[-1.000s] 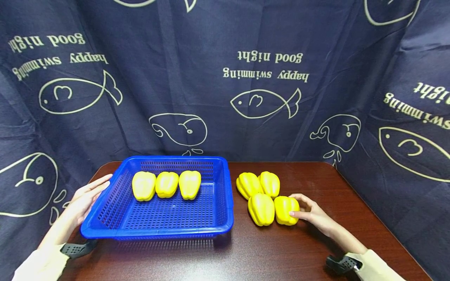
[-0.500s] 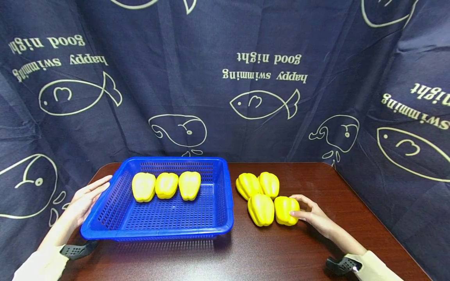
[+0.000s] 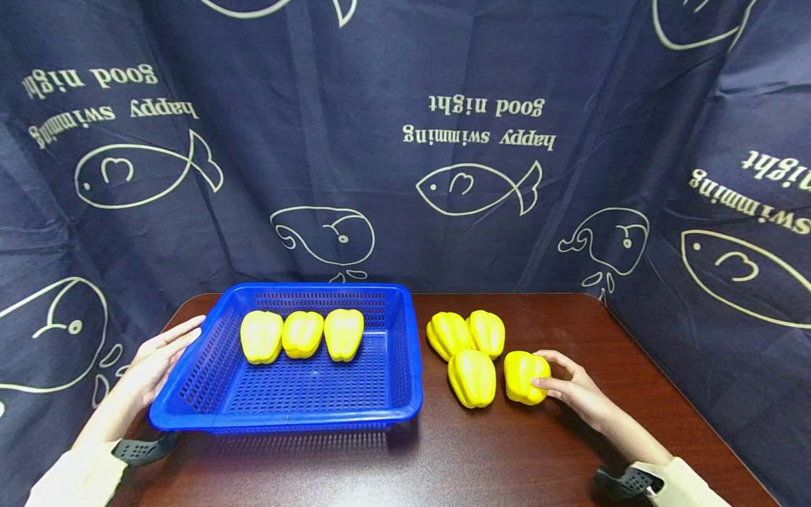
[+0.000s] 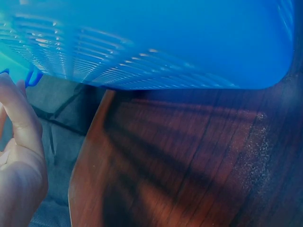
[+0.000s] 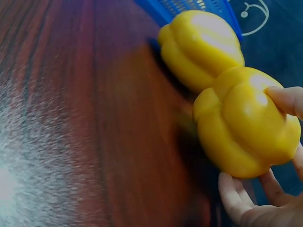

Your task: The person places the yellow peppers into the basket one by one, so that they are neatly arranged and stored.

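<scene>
My right hand (image 3: 578, 391) grips a yellow bell pepper (image 3: 525, 377), thumb on the near side and fingers round the far side. In the right wrist view that bell pepper (image 5: 246, 125) appears in front of another bell pepper (image 5: 201, 47). To its left on the table lie three more, a front bell pepper (image 3: 472, 379) and two behind, one of them this bell pepper (image 3: 486, 334). With its fingers extended, my left hand (image 3: 149, 366) touches the left side of a blue plastic basket (image 3: 285, 420). Three bell peppers lie in a row inside it, the middle bell pepper (image 3: 302, 334) among them.
The basket stands on the left part of a dark reddish-brown wooden table (image 3: 481, 458). A navy curtain (image 3: 355, 141) with fish and whale drawings hangs behind the table and along both sides.
My right hand has shifted right with the bell pepper, opening a gap between it and the front bell pepper. My left hand stays against the basket.
</scene>
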Available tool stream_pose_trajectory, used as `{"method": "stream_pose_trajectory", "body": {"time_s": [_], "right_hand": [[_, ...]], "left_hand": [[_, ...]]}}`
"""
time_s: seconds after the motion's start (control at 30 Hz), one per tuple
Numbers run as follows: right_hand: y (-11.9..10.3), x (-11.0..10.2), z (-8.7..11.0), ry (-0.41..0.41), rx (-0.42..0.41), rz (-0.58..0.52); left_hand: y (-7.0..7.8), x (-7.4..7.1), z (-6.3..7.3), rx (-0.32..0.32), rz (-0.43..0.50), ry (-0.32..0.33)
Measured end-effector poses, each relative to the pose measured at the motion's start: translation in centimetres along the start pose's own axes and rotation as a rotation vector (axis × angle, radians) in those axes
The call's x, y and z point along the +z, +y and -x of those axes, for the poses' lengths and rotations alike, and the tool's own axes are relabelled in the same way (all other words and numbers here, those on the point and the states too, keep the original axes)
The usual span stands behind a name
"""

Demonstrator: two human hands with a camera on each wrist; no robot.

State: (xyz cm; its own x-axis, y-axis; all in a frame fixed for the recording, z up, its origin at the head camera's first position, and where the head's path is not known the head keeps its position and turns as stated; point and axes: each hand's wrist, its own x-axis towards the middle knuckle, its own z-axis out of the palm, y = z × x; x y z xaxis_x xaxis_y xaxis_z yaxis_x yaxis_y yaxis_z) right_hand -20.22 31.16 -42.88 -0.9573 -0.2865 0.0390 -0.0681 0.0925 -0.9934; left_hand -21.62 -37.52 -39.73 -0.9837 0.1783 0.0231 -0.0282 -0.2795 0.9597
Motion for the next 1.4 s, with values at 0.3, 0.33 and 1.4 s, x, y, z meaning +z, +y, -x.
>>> {"method": "stream_pose_trajectory", "body": {"time_s": [0.3,0.33,1.4], "right_hand": [[-2.3,-0.3,-0.1,0.053,0.057,0.067],[-2.6,-0.2,-0.1,0.055,0.066,0.068],[-9.0,5.1,-2.2,-0.01,0.066,-0.033]], "left_hand": [[0.1,0.0,0.0,0.007,0.029,-0.021],[0.1,0.0,0.0,0.007,0.027,-0.02],[0.3,0.1,-0.1,-0.021,0.048,-0.008]]}}
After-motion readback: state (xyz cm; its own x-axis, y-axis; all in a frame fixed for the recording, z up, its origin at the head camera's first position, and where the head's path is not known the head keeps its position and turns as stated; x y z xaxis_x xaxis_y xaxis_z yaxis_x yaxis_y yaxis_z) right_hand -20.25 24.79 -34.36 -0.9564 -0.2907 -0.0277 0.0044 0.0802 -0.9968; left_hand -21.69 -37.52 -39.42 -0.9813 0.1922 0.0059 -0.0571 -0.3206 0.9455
